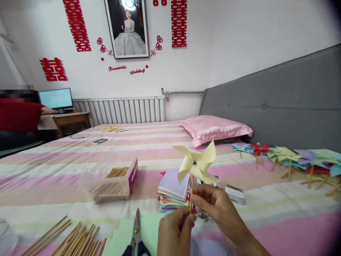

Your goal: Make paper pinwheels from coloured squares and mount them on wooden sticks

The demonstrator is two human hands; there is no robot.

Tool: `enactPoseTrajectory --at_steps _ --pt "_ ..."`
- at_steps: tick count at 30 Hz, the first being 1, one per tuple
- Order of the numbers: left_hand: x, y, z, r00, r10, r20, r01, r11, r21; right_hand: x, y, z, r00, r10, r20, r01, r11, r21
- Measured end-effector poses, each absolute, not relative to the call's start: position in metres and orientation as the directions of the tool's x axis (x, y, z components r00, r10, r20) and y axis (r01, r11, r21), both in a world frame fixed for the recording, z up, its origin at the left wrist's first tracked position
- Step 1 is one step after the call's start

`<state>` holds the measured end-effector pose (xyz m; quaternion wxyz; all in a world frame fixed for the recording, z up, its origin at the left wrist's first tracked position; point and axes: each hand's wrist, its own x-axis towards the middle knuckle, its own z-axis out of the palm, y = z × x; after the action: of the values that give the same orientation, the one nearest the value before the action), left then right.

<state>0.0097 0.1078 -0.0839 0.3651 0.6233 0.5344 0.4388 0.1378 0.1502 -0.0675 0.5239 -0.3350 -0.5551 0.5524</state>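
A pale yellow paper pinwheel [201,168] stands upright on a thin wooden stick [191,190], with a dark metal pin at its centre. My left hand [174,229] pinches the lower end of the stick. Higher up, just below the blades, my right hand [213,204] grips the same stick between thumb and fingers. Behind the hands sits a stack of coloured paper squares [174,188], lilac on top. Scissors [136,233] with dark handles lie on light green paper [121,233], left of my left hand. Small metal pieces [206,216] show partly behind my right hand.
Loose wooden sticks [80,241] lie at the front left, near a clear plastic box [114,190] of sticks. Finished pinwheels [287,154] are heaped at right. A small box [234,194], a pink pillow [215,128] and a striped bedsheet surround them. A person in red sleeves [20,113] sits by a monitor.
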Motion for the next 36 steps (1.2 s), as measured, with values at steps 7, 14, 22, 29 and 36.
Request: enactPoseTrajectory --at_steps 7,14,22,29,36 --pt "0.01 0.108 -0.085 0.032 0.988 0.151 0.337 -0.152 0.929 0.137 0.149 -0.069 -0.236 0.949 0.207 -0.222 0.155 -0.963" --pt "0.01 0.108 -0.086 0.041 0.989 0.145 0.298 -0.151 0.942 0.138 0.151 -0.071 -0.255 0.942 0.219 -0.211 0.167 -0.963" --pt "0.011 0.109 -0.085 0.039 0.989 0.143 0.299 -0.148 0.943 0.134 0.154 -0.079 -0.213 0.952 0.222 -0.225 0.173 -0.959" --pt "0.01 0.107 -0.085 0.041 0.99 0.136 0.325 -0.142 0.935 0.136 0.154 -0.078 -0.26 0.94 0.221 -0.207 0.17 -0.964" --pt "0.009 0.108 -0.085 0.032 0.993 0.11 0.302 -0.114 0.947 0.138 0.15 -0.069 -0.29 0.935 0.206 -0.176 0.16 -0.971"
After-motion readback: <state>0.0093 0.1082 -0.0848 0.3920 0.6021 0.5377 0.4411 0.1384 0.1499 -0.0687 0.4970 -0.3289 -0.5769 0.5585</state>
